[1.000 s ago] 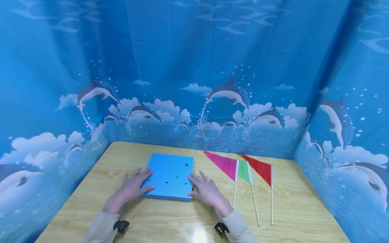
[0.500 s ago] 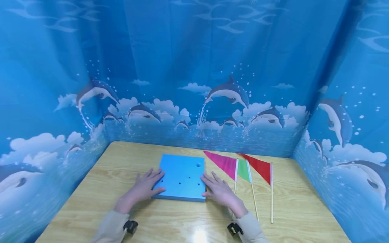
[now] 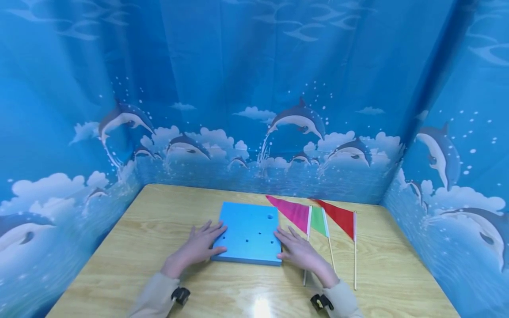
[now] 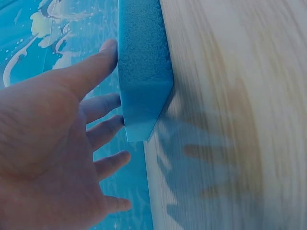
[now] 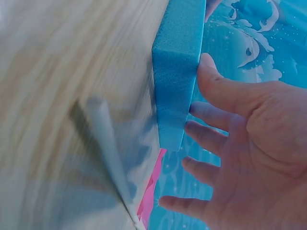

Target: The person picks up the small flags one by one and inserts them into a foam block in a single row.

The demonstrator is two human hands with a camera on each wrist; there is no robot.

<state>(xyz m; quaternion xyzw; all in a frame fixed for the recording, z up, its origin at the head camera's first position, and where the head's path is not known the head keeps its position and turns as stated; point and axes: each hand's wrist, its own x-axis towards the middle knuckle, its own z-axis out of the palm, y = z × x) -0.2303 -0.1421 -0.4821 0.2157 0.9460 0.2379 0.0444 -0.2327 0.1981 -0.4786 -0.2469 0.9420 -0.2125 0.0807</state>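
Observation:
A flat blue foam block (image 3: pixel 246 225) with several small holes in its top lies on the wooden table. My left hand (image 3: pixel 196 247) touches its left edge with outstretched fingers, the fingertips on the top face. On the opposite edge my right hand (image 3: pixel 300 251) rests its fingertips the same way. In the left wrist view the thumb and some fingers of the left hand (image 4: pixel 53 139) meet the block's (image 4: pixel 144 52) upper edge, while the lower fingers are off it. The right wrist view shows the right hand (image 5: pixel 259 143) likewise against the block (image 5: pixel 177 72).
Three triangular flags on thin sticks lie to the right: a pink flag (image 3: pixel 294 214), a green flag (image 3: pixel 319 221) and a red flag (image 3: pixel 339 216). The right forearm crosses over the sticks' lower parts. A blue dolphin-print curtain (image 3: pixel 222 88) surrounds the table (image 3: pixel 151 229).
Both hands and the foam block have slid together to the right across the table, nearer the flags. The flags have stayed in place.

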